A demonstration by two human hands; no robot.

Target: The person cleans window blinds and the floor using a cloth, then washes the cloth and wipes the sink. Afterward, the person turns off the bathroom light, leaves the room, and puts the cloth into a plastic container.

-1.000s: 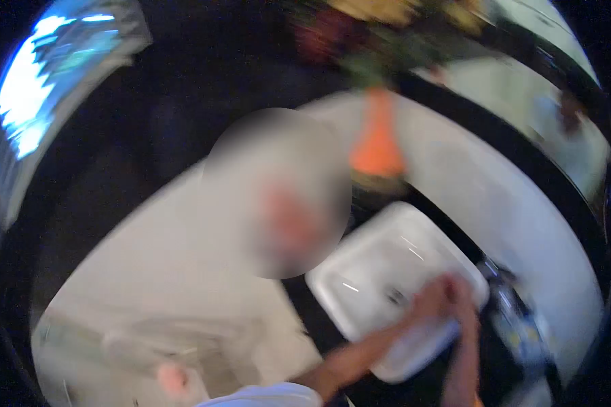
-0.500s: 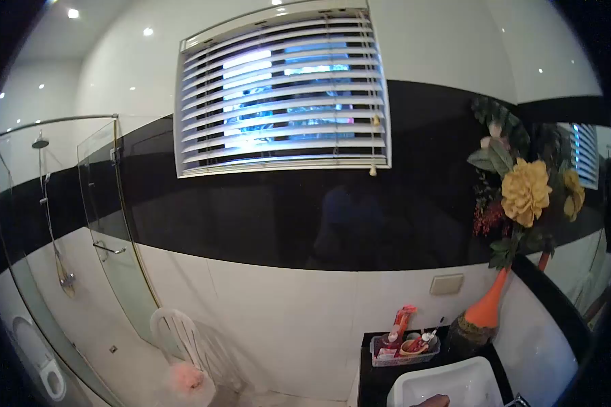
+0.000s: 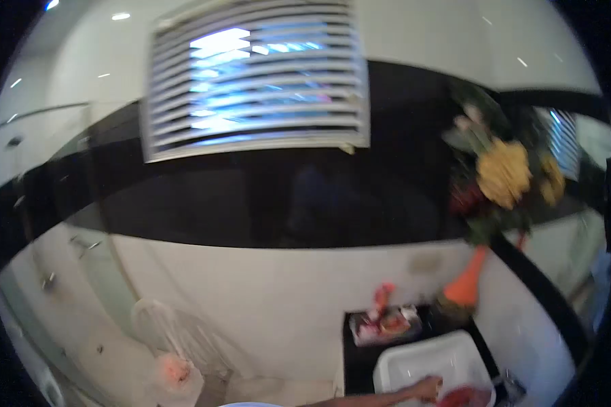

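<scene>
My left hand (image 3: 426, 389) over the white basin (image 3: 385, 366)

I cannot tell whether my blurred fingers are apart or together. A reddish shape (image 3: 466, 396) beside them is too smeared to identify. The basin sits on the black counter (image 3: 360, 366), the basket (image 3: 392, 338) at its far left corner.

On my remote feed, bottom centre of the frame: pale, bluish-white clothing (image 3: 251, 405) with a curved outline; lower right: bare left forearm (image 3: 368, 399), bare left hand (image 3: 428, 389).
</scene>
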